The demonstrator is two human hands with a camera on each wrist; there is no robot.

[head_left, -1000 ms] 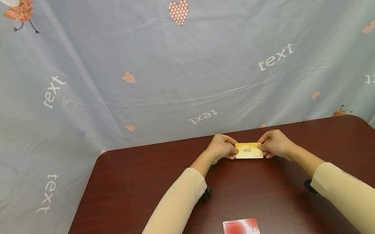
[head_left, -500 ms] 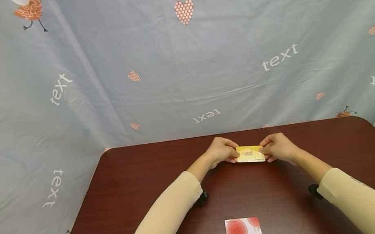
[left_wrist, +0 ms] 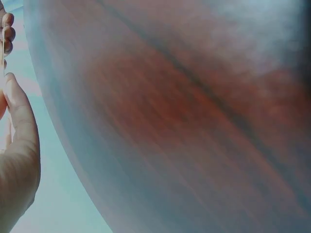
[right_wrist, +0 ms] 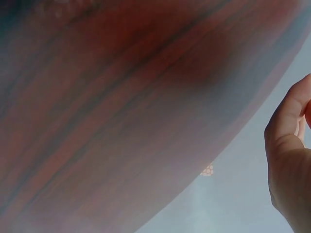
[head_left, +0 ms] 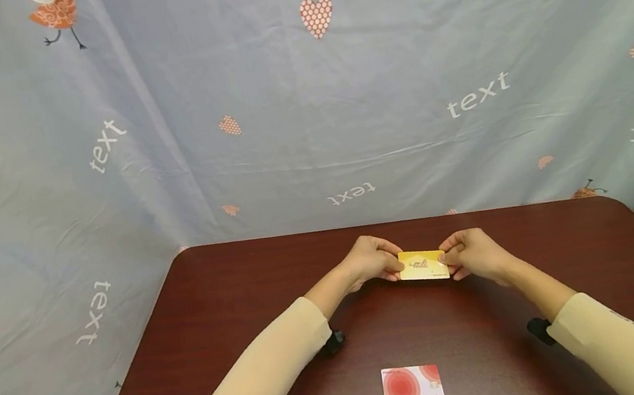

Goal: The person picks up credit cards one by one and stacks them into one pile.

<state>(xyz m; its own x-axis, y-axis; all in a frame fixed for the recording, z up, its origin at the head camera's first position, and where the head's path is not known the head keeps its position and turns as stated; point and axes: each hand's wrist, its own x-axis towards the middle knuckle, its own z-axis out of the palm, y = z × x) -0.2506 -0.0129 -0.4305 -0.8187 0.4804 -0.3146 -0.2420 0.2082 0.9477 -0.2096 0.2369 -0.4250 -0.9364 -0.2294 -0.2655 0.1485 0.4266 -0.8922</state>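
Both hands hold one yellow card [head_left: 423,265] over the far part of the table, its printed face toward the head camera. My left hand [head_left: 369,261] pinches the card's left end between thumb and fingers. The right hand [head_left: 475,257] pinches the opposite end the same way. In the left wrist view, the left hand [left_wrist: 19,145] shows at the left edge, with the card seen edge-on as a thin line. Only part of the right hand [right_wrist: 291,150] appears in the right wrist view, where the card is out of sight. A white card with red circles [head_left: 413,388] lies nearer on the table.
The dark red-brown table [head_left: 233,295] has rounded far corners. Behind it hangs a grey-blue cloth [head_left: 260,81] printed with hearts, birds and lettering. The sleeved forearms reach in from the near edge on both sides of the white card.
In the head view, both hands and the yellow card sit slightly lower, while the whole scene has shifted a little to the right. The grip on the card is the same.
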